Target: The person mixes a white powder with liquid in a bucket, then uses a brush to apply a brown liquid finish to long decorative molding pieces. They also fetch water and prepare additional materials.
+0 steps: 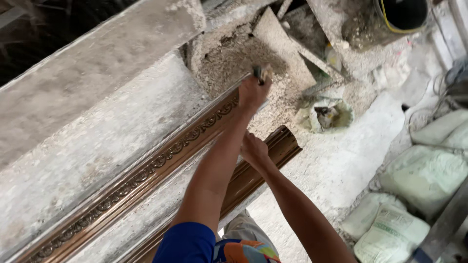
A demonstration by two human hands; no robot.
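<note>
A long brown ornate mould (146,170) with a carved scroll pattern lies along a dusty plaster-covered workbench (97,126). My left hand (252,91) reaches to the mould's far end and is closed on a small dark-handled tool (259,73), whose working end is hidden. My right hand (253,150) presses on the lower curved brown section (280,143) of the mould near its end, fingers curled over its edge.
Pale filled sacks (424,175) are piled on the floor at right. A crumpled bag (327,114) lies on the dusty floor beyond the mould. A black bucket (402,14) stands at the top right. Plaster slabs (280,44) lean at the top centre.
</note>
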